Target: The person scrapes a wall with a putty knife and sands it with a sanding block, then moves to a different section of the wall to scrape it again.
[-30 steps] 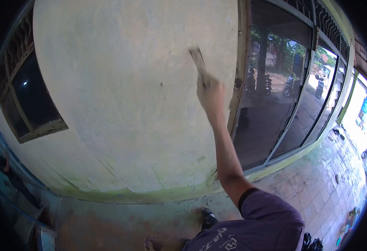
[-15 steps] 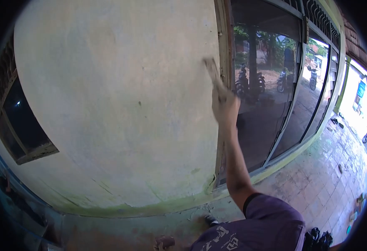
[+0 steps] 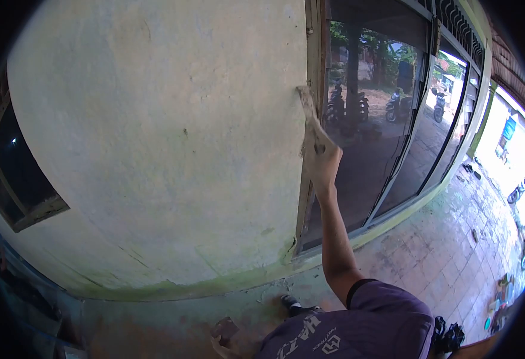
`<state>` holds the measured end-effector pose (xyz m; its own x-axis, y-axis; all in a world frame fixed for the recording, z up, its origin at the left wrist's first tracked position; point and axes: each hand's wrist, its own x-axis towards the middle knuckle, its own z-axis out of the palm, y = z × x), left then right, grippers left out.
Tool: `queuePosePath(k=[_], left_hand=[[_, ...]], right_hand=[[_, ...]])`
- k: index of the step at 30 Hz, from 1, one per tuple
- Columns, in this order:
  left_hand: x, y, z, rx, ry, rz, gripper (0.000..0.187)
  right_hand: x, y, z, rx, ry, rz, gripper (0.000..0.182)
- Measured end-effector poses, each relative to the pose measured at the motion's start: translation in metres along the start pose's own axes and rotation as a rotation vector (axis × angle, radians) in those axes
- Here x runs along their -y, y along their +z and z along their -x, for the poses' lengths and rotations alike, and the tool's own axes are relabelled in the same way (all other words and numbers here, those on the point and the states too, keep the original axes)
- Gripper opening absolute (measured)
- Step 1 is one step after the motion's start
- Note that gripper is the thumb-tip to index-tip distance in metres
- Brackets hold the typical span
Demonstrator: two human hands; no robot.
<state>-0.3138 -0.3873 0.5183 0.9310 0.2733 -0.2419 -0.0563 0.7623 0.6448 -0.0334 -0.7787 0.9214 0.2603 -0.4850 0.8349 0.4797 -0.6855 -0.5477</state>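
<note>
My right hand [image 3: 323, 164] is raised at the end of an outstretched arm, fingers wrapped round a thin, pale scraper [image 3: 308, 106]. The scraper points upward, its far end right at the cream wall [image 3: 214, 167], close beside the wooden window frame [image 3: 316, 54]. Low at the bottom edge, my left hand [image 3: 219, 348] shows in part, gripping a dark brown, block-like piece [image 3: 225, 329]. A purple shirt [image 3: 364, 323] covers much of the lower view.
Large glass panes [image 3: 370, 149] run off to the right, reflecting motorbikes and trees. A smaller window [image 3: 20, 167] sits at the left. Paint flakes lie on the floor [image 3: 173, 323] below the wall. Black plastic bags [image 3: 449, 336] and several containers [image 3: 501, 296] are at the lower right.
The scraper's end has moved right and slightly down along the wall, closer to the window frame. The view has shifted a little, and more of my left hand shows.
</note>
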Motion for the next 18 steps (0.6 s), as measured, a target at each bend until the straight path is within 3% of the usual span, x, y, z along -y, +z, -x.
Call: queuePosePath(k=[4, 6, 9, 13, 14, 16, 18], left_hand=[[-0.004, -0.018, 0.013, 0.118, 0.078, 0.081, 0.038], [-0.010, -0.023, 0.021, 0.077, 0.089, 0.054, 0.042], [-0.018, -0.027, 0.029, -0.038, 0.101, -0.013, 0.048], [-0.014, -0.062, 0.048, -0.065, 0.143, -0.095, 0.044], [-0.014, -0.067, 0.057, -0.144, 0.131, -0.112, 0.045], [-0.014, -0.074, 0.073, -0.300, 0.110, -0.142, 0.048], [-0.021, -0.069, 0.087, -0.358, 0.099, -0.085, 0.049]], right_hand=[[0.021, -0.004, -0.053, -0.093, -0.248, 0.224, 0.028], [0.033, -0.001, -0.077, -0.031, -0.174, 0.057, 0.030], [0.037, 0.005, -0.046, -0.014, -0.139, 0.022, 0.029], [-0.036, -0.004, 0.119, 0.200, 0.025, 0.253, 0.020], [-0.054, -0.012, 0.175, 0.265, 0.058, 0.257, 0.025], [-0.082, -0.055, 0.291, 0.662, 0.184, 0.389, 0.026], [-0.077, -0.107, 0.374, 0.850, 0.392, 0.193, 0.036]])
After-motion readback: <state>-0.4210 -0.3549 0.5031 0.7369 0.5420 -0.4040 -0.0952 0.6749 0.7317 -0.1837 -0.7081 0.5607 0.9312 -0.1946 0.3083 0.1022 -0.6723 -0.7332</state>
